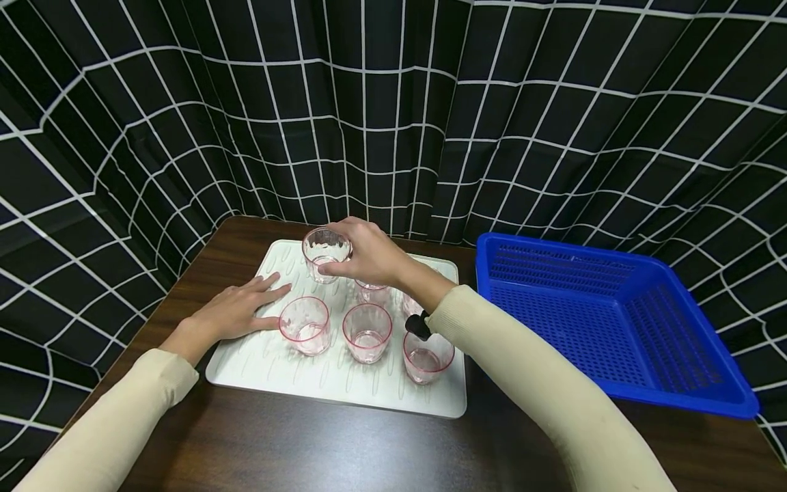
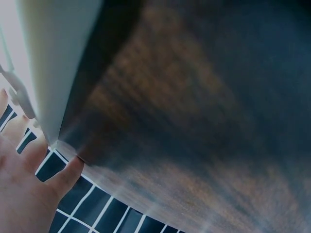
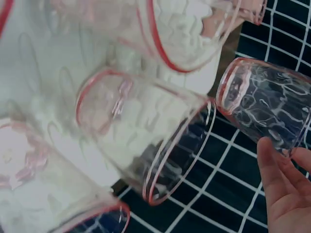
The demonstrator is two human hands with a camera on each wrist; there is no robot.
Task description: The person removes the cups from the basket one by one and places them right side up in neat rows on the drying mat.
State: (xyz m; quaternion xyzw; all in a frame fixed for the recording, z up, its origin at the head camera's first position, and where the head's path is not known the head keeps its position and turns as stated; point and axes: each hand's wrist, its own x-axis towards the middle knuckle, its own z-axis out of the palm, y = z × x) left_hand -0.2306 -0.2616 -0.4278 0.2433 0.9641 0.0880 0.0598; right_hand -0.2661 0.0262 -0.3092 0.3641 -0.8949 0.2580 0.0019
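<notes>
My right hand (image 1: pixel 369 256) grips a clear drinking glass (image 1: pixel 324 263) with a pink rim, over the back left of the white ribbed tray (image 1: pixel 246 365). In the right wrist view this glass (image 3: pixel 265 104) has a wavy surface, with fingertips at its side. My left hand (image 1: pixel 236 311) rests on the tray's left side, fingers spread, its thumb near the front-left glass (image 1: pixel 305 326). Along the front stand another glass (image 1: pixel 367 335) and a third glass (image 1: pixel 427 359), all upright. Behind them, further glasses are partly hidden by my right hand and forearm.
A blue perforated plastic basket (image 1: pixel 682 355) stands to the right of the tray. Both are on a dark wooden table (image 1: pixel 295 437). A black curtain with a white grid (image 1: pixel 381 102) hangs close behind and around the table.
</notes>
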